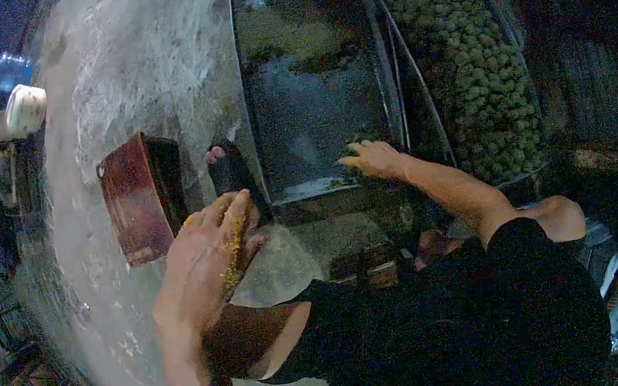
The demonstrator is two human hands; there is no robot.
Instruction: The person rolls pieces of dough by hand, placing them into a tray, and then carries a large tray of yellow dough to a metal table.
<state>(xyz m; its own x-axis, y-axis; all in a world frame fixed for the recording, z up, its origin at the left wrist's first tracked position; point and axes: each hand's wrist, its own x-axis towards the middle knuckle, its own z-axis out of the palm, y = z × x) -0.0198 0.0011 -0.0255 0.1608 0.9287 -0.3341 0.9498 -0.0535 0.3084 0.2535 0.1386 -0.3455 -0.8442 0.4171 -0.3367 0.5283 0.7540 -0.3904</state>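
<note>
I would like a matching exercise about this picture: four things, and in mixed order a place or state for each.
1. bare left hand
2. bare right hand
3. reddish-brown rectangular box
4. many round green balls

A. on the grey floor
B. right of the dark rectangular tray
C. over that tray's near end
D. left of the tray, yellow crumbs along one side

Right pairs: 1-D, 2-C, 3-A, 4-B.

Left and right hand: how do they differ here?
The left hand looks larger than the right hand. The left hand is outside the dark tray; the right hand is over its near end. The left hand has yellow crumbs along its thumb side; the right hand shows yellow at its fingers. Both are bare.
</note>
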